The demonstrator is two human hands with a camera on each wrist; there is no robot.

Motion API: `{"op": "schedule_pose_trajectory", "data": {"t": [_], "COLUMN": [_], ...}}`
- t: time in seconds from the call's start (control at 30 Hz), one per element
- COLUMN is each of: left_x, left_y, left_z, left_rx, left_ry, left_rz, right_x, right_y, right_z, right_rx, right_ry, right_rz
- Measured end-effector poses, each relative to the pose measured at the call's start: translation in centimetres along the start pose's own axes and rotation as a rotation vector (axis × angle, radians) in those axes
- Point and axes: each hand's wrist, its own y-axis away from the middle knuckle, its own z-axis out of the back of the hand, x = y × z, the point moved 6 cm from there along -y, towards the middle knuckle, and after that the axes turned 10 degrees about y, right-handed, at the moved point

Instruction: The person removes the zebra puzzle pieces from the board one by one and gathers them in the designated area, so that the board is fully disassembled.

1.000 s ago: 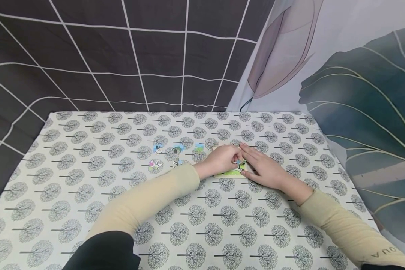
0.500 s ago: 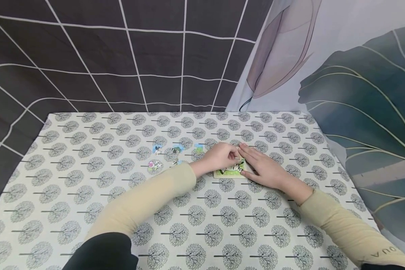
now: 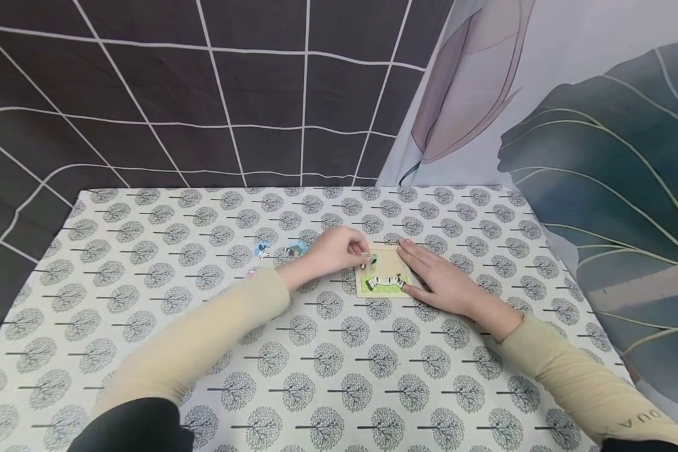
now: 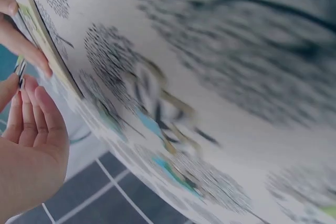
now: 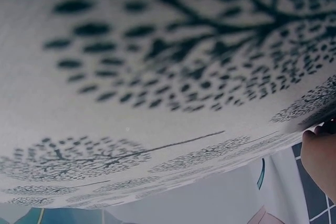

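Note:
My left hand (image 3: 336,251) pinches a small puzzle piece (image 3: 372,258) between thumb and fingertips, over the upper left part of a wooden puzzle tray (image 3: 392,256). In the left wrist view, green and black-and-white show on the edge of that piece (image 4: 21,67). Along the tray's lower part lies a green strip with a zebra picture (image 3: 385,284); bare wood shows above it. My right hand (image 3: 442,278) rests on the tray's right side with fingers straight, covering that edge. Only part of the right hand (image 5: 321,161) enters the right wrist view.
Loose puzzle pieces lie left of the tray: one blue with black and white (image 3: 262,250), another blue and green (image 3: 295,249). A pinkish piece (image 3: 252,273) peeks out behind the left sleeve. A tree-print cloth (image 3: 339,345) covers the table.
My left hand has moved left from the tray's middle to its upper left, with the piece in its fingers, uncovering the tray's wood and zebra strip. The right hand stays in place.

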Motion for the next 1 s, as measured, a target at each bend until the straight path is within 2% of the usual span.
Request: {"op": "schedule_pose_trajectory", "data": {"t": [0.2, 0.5, 0.73, 1.0], "left_x": [1.6, 3.5, 4.0, 4.2], "left_y": [2.0, 4.5, 5.1, 5.0], "left_z": [1.6, 2.4, 2.4, 2.4], "left_rx": [-0.004, 0.009, 0.013, 0.007], "left_ry": [-0.029, -0.034, -0.061, -0.134], "left_rz": [0.034, 0.062, 0.07, 0.071], "right_x": [-0.1, 0.0, 0.0, 0.1], "right_y": [-0.1, -0.2, -0.1, 0.0], "right_z": [-0.1, 0.0, 0.1, 0.1], "right_rx": [0.006, 0.002, 0.005, 0.008], "right_ry": [0.003, 0.007, 0.002, 0.002], "right_rz": [0.006, 0.012, 0.007, 0.003]}}
